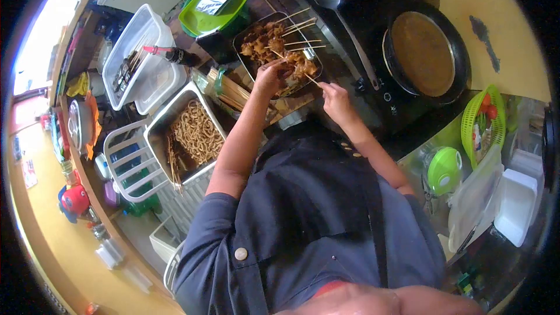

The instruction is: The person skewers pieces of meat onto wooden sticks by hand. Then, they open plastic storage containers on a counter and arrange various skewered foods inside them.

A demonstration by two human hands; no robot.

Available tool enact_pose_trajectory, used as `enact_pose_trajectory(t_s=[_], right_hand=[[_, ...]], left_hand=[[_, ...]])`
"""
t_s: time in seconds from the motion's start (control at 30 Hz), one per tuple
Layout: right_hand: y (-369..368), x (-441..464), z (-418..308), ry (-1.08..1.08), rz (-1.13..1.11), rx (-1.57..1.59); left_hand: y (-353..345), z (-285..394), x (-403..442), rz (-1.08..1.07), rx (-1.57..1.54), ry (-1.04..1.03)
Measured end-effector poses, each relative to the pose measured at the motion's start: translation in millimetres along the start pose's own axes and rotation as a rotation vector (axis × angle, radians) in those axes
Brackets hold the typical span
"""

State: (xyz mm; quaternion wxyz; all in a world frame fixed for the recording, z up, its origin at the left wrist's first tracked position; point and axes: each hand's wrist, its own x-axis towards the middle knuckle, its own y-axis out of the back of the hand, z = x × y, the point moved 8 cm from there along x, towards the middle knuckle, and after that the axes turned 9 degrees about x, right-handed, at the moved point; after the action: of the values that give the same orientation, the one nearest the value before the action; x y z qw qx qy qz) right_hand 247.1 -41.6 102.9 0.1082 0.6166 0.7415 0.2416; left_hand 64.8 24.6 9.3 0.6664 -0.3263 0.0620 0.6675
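My right hand (336, 100) pinches the end of a wooden skewer (313, 80) at the near right corner of a metal tray (238, 52). Over the tray's near side, my left hand (272, 77) has its fingers closed against the brown meat pieces (302, 65) by that skewer; its fingertips are partly hidden. Other skewered meat (262, 38) lies in the tray, with sticks pointing right. A bundle of bare skewers (233, 92) rests left of my left forearm.
A pan of brown liquid (423, 52) and a large spoon (356, 41) are at the right. At the left are a white container of coiled food (195, 131), a clear plastic box (143, 29) and a green-lidded container (214, 6). A green basket (496, 119) stands far right.
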Motion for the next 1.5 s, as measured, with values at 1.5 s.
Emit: enact_pose_trajectory(t_s=[1.5], right_hand=[[23.9,-29.9,23.7,-0.051,0.118,-0.017]], left_hand=[[25.4,20.9,11.0,-0.025,0.948,-0.128]])
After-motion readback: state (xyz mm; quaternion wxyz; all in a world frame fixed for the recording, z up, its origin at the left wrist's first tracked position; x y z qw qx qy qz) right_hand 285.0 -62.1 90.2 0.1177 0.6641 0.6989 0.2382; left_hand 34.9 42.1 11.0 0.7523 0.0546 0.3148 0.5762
